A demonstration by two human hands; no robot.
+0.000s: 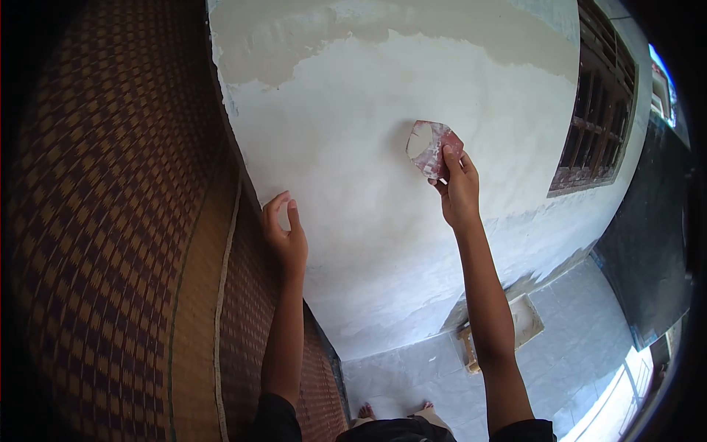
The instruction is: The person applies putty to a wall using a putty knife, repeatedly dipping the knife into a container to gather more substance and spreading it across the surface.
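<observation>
Sandpaper (431, 147), dusted white, is pinched in the right hand (458, 193) and pressed flat to the plastered wall (368, 236) so its grit meets the surface, while the left hand (286, 237), half-open and empty, hooks the wall's corner beside the woven panel (110, 221), seemingly for bracing.

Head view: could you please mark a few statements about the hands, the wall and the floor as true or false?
1. The right hand presses a piece of sandpaper against the plastered wall. True.
2. The left hand holds a trowel. False: it is empty and open, at the wall's corner beside the woven mat.
3. The window is left of the sandpaper. False: it is to the right.
4. A wooden board lies on the tiled floor near the wall's foot. True.
</observation>
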